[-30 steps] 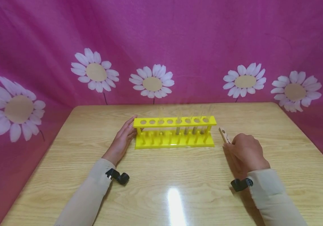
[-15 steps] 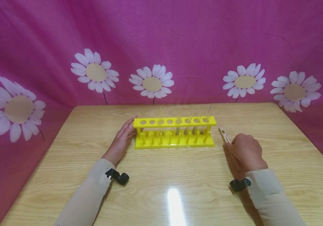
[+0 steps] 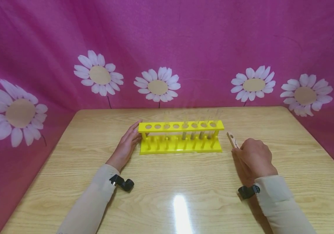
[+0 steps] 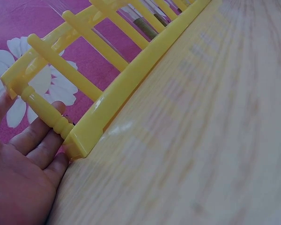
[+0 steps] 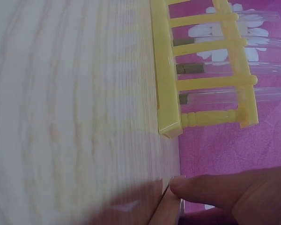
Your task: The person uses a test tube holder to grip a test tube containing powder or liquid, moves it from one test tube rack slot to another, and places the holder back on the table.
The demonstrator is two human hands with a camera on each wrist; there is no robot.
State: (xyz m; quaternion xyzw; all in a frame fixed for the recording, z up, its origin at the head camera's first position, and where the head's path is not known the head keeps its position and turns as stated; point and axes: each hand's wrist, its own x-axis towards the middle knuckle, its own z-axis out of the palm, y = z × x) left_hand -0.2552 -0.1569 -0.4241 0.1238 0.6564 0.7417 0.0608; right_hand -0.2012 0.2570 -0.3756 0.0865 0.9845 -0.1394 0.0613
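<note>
A yellow test tube rack (image 3: 180, 150) stands upright on the table. Several clear test tubes (image 5: 210, 96) stand in its right half, with some dark brownish matter at their bottoms. Another tube (image 3: 167, 117), harder to see, is in the third hole from the left. My left hand (image 3: 125, 146) rests against the rack's left end, its fingers (image 4: 40, 140) extended against and behind the end post. To the right of the rack, my right hand (image 3: 256, 156) grips a wooden test tube holder (image 3: 232, 139) low over the table. The hand hides the holder's rear part.
The wooden table (image 3: 155, 182) reaches back to a pink curtain (image 3: 202, 48) printed with white flowers. Light glares off the tabletop near the front. Each wrist carries a small black camera (image 3: 123, 183).
The right forearm has shifted very slightly to the left. Left hand, rack and tubes keep their places.
</note>
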